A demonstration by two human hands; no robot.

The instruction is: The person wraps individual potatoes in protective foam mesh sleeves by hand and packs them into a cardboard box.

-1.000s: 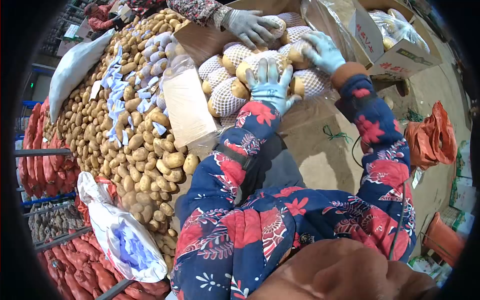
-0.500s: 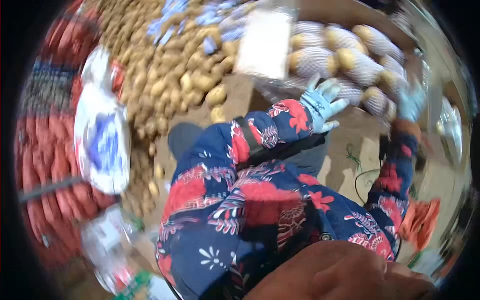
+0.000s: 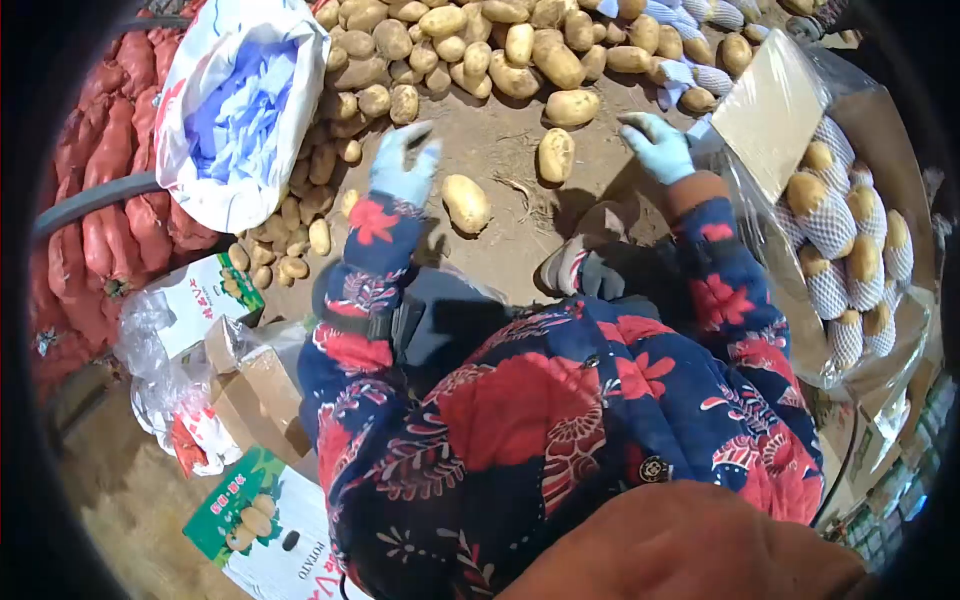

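Observation:
My left hand (image 3: 404,168), in a light blue glove, is raised over the ground with its fingers apart and nothing between them. A loose potato (image 3: 466,204) lies on the soil just right of it. My right hand (image 3: 655,148), gloved alike, hangs empty with thumb and fingers spread, left of the open carton (image 3: 890,120). Another potato (image 3: 556,156) rests on the ground between the hands, nearer the right one. Inside the carton are potatoes in white foam nets (image 3: 826,215), beside a cardboard flap (image 3: 770,115) and clear plastic lining.
A potato pile (image 3: 480,50) spreads across the top. At upper left stands a white sack of bluish-purple pieces (image 3: 245,110), near red net bags (image 3: 100,200). Printed cartons (image 3: 275,525) and clear plastic (image 3: 150,360) lie at lower left. A co-worker's sleeve (image 3: 828,14) shows at top right.
The view has turned left, so the carton of netted potatoes now sits at the right. Both my hands have come off the netted potatoes and are over the ground before the pile.

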